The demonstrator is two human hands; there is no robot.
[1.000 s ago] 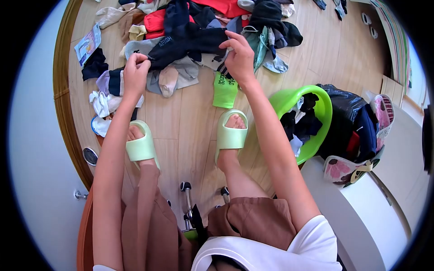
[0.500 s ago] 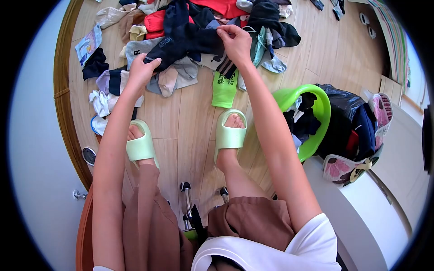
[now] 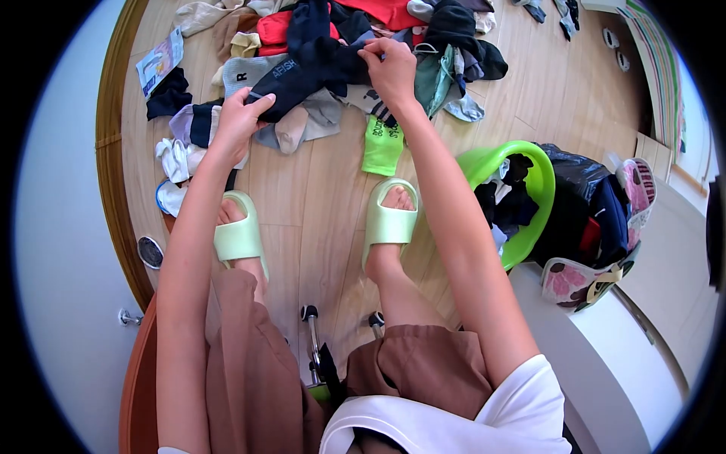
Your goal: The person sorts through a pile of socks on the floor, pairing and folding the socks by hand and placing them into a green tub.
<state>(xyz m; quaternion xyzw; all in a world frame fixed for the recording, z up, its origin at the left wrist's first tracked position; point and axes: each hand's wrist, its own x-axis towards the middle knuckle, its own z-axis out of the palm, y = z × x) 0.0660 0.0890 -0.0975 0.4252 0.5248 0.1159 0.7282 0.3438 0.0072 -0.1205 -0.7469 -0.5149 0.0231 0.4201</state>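
Observation:
Above the floor in front of me a dark navy sock (image 3: 293, 85) with grey lettering is stretched sideways. My left hand (image 3: 243, 121) pinches its left end between thumb and fingers. Its right end is in the closed fingertips of my right hand (image 3: 393, 72). Behind and under it lies a heap of socks and small clothes, with red cloth (image 3: 278, 32), a grey sock marked R (image 3: 240, 74) and a beige-toed grey sock (image 3: 291, 130) showing. Below my right hand a bright green sock (image 3: 383, 145) lies on the wooden floor.
To the right stands a lime green basket (image 3: 546, 185) with dark clothes inside, beside a flowered bag (image 3: 571, 280) and a black plastic bag (image 3: 575, 170). A plastic packet (image 3: 160, 64) lies at left. My feet wear pale green slippers (image 3: 389, 227); chair casters (image 3: 308, 312) are between them.
Both hands keep hold of the navy sock, which hangs a little lower and less taut. The right hand has shifted slightly left; the view has tilted slightly.

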